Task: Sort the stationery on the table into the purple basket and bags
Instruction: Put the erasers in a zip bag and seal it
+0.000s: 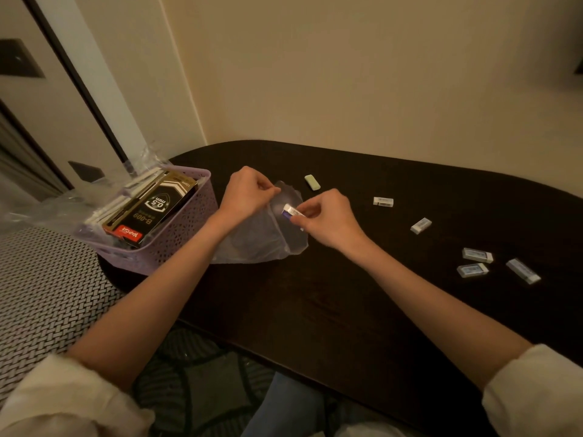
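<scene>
A clear plastic bag (265, 238) lies on the dark table (315, 304) beside the purple basket (176, 244). My left hand (246, 190) pinches the bag's upper rim and holds its mouth up. My right hand (328, 216) pinches a white eraser with a blue end (291, 211) at the bag's mouth. A green eraser (312, 182) lies just beyond the bag. Several white erasers lie to the right, among them one eraser (383, 201), a second eraser (421, 225) and a third eraser (477, 255).
The basket holds a black pen box (151, 209) and flat white packs, with crumpled clear plastic (47, 206) behind it. A patterned cushion (47, 294) sits left of the table. The wall runs close behind the table's far edge.
</scene>
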A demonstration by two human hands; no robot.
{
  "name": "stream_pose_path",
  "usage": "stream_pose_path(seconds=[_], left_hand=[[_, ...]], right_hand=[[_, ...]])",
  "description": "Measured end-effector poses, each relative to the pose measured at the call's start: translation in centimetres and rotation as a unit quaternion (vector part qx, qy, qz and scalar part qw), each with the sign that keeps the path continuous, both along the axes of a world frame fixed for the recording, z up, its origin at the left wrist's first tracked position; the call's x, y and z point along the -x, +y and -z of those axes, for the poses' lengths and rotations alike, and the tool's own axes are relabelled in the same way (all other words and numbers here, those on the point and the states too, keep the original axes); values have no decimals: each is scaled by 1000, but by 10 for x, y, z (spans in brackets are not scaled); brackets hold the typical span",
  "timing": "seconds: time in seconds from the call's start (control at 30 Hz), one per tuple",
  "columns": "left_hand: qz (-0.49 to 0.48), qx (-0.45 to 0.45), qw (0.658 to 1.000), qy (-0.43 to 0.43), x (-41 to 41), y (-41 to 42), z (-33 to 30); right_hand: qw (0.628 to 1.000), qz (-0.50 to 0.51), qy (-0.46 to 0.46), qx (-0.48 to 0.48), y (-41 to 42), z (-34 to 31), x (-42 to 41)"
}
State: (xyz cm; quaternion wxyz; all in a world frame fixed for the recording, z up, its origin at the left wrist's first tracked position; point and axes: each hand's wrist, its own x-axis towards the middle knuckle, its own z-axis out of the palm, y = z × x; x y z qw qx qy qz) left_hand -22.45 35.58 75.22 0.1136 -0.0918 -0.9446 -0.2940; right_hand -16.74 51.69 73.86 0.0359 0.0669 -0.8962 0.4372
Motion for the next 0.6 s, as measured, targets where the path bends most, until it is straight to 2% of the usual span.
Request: stream_pose_path(seconds=[0.17,0.23,0.47,0.6], left_hand=[[17,-23,1000,-10,-5,0,3],[16,-28,999,-9,-6,-1,6],[-21,-28,999,-14,-8,-18,22],[-44,-25,999,-16,-8,-26,28]], right_hand=[[995,-25,2,-93,-19,9,8],[994,-43,-19,-97,-27,14,14],[983,-117,-137,25,-30,36,29],[982,-80,-117,123,-22,33,29]])
